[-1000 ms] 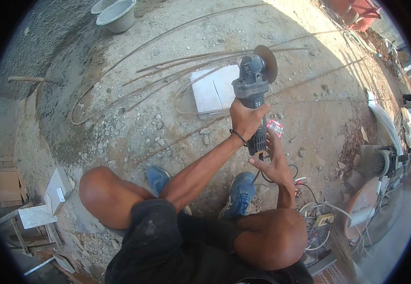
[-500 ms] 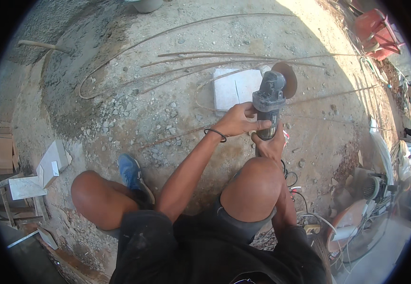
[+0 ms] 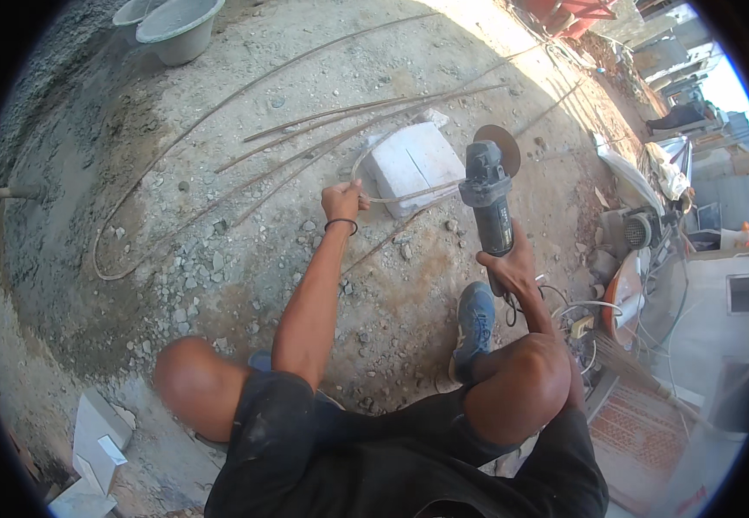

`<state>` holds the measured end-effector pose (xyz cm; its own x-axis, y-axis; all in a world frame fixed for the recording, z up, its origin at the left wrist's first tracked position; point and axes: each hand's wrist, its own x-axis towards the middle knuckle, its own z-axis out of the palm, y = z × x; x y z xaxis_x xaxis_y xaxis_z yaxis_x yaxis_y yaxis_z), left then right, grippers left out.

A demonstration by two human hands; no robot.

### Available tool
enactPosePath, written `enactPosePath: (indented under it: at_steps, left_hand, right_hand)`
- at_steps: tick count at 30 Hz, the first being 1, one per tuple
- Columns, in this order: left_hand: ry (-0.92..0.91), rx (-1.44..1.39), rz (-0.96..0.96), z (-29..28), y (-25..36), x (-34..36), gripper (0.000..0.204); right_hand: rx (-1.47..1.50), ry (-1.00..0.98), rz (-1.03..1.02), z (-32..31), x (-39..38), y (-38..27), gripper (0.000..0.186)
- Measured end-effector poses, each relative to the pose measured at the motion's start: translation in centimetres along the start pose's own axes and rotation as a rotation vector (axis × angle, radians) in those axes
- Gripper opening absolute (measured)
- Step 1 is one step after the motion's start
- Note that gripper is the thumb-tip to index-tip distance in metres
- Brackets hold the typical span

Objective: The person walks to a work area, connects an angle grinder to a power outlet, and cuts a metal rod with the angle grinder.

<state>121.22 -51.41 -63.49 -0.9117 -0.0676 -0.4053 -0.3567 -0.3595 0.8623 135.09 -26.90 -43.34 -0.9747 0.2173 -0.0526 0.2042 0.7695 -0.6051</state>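
Head view: right hand [image 3: 512,262] is wrapped round the rear body of a dark angle grinder [image 3: 488,197], held up just right of a white block [image 3: 416,160], w/ its brown disc [image 3: 504,148] at the far end. Left hand [image 3: 342,203] is closed in a fist on a thin rod [image 3: 422,192] at its bend, just left of the block. Rod runs right from the fist across block's near side to the grinder head; can't tell if they touch. Other rods [image 3: 318,118] lie on the ground [image 3: 404,293], far & left. Grey tub [image 3: 180,34] far left; blue shoe [image 3: 475,321] near.
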Motion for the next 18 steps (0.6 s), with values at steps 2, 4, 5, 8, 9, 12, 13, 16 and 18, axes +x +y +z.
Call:
enactPosePath:
  at_steps: [2, 4, 5, 8, 9, 12, 13, 16, 18]
  left_hand:
    - [0.008, -0.003, 0.047, 0.2, 1.0, -0.4, 0.025]
    - [-0.038, 0.0, 0.003, 0.7, 0.9, -0.5, 0.024]
    - [-0.05, 0.004, -0.025, 0.9, 0.8, -0.7, 0.024]
    - [-0.028, 0.032, -0.069, -1.0, 0.5, 0.0, 0.024]
    - [-0.013, 0.042, -0.07, -2.0, 0.3, 0.0, 0.024]
    - [-0.09, 0.059, -0.055, -1.9, 0.0, -0.2, 0.027]
    - [-0.101, 0.088, -0.057, -1.9, 0.4, -0.3, 0.029]
    - [-0.087, 0.143, -0.059, -2.6, 1.2, -1.5, 0.036]
    - [-0.047, 0.235, -0.056, -3.6, 1.2, -3.7, 0.048]
  right_hand:
    - [-0.019, 0.02, 0.068, 0.1, -1.8, -1.2, 0.057]
    - [-0.067, 0.043, 0.097, -0.9, -3.7, -2.2, 0.062]
    - [-0.078, 0.058, 0.116, -1.2, -4.8, -2.6, 0.062]
    - [-0.104, 0.035, 0.094, 1.1, -5.6, -2.5, 0.069]
    - [-0.038, 0.004, 0.113, 2.4, -5.7, -3.3, 0.071]
    - [-0.008, -0.009, 0.083, 4.4, -5.7, -2.4, 0.071]
    - [-0.007, -0.043, 0.103, 5.4, -5.4, -2.0, 0.072]
    - [-0.011, -0.088, 0.111, 8.9, -5.0, -0.8, 0.072]
    - [-0.002, -0.094, 0.098, 11.2, -4.9, -0.8, 0.072]
